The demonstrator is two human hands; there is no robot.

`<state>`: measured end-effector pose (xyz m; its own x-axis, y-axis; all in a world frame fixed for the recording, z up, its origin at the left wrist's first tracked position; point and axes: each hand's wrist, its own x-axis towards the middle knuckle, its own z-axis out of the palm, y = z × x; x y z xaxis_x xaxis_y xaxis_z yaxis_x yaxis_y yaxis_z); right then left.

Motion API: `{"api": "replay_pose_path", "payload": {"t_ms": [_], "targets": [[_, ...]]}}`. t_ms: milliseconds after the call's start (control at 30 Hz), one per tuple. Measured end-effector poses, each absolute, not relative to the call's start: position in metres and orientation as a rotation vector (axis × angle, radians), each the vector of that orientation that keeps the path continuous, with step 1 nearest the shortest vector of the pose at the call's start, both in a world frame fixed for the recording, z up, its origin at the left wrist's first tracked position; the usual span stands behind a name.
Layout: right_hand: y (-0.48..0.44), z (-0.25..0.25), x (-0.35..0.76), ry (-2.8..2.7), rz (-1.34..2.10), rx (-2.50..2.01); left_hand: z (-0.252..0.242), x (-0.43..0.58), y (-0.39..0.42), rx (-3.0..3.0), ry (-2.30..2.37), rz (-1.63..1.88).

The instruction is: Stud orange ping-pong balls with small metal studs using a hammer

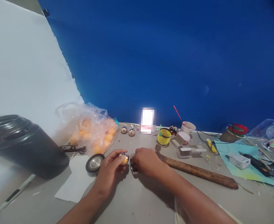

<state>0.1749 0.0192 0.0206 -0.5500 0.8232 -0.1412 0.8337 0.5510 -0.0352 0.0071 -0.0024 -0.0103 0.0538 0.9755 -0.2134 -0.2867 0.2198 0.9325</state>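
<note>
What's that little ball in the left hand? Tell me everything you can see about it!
The little ball is round and orange-yellow, smooth like plastic, with a cap of blue and white speckled decoration on top. The left hand pinches it between thumb and fingertips, holding it just over the grey table. The right hand, curled on a small dark piece, sits right beside the ball; whether they touch is unclear.

Three decorated balls [124, 157], one hammer [197, 171], two white cups [187, 127], one yellow cup [164, 137]
</note>
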Motion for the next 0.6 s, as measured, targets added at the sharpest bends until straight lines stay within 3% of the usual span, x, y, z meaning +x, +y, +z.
{"api": "replay_pose_path", "payload": {"t_ms": [600], "targets": [[0.021, -0.004, 0.18, 2.821, -0.078, 1.425, -0.015, 0.005, 0.001, 0.843, 1.104, 1.164]]}}
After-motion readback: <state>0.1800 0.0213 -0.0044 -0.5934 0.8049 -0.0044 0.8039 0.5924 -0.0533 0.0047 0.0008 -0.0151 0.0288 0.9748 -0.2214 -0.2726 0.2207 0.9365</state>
